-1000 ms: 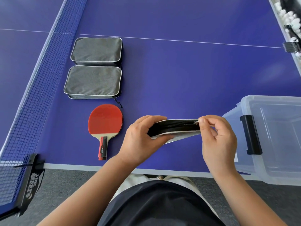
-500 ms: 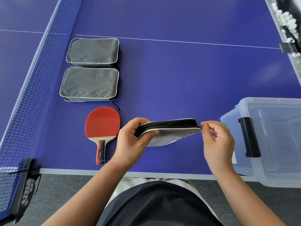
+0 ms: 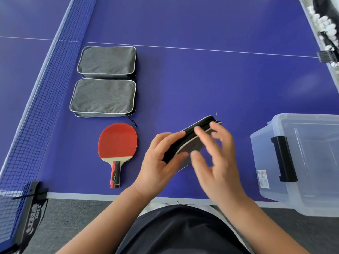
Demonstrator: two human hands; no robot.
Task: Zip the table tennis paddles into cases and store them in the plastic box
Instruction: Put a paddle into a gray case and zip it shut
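My left hand [image 3: 159,162] grips the near end of a grey paddle case [image 3: 194,142] with a black zipper band, held on edge above the blue table and tilted up to the right. My right hand [image 3: 216,154] is blurred, fingers spread, over the case's right half; I cannot tell whether it touches it. The zipper pull sticks up at the case's far end. A red paddle [image 3: 117,142] with a red-black handle lies flat left of my hands. Two more grey cases [image 3: 103,97] [image 3: 108,61] lie side by side beyond it. The clear plastic box [image 3: 300,162] stands at the right table edge.
The blue net [image 3: 38,99] runs along the left, its black clamp [image 3: 31,202] at the table's near corner. A holder of white balls [image 3: 324,24] sits at the far right. The box has a black latch [image 3: 283,158] on its near side and overhangs the table's near edge.
The right hand has let go of the zipper pull and moved left over the case with fingers spread. The case has swung from level to tilted, its right end further away.
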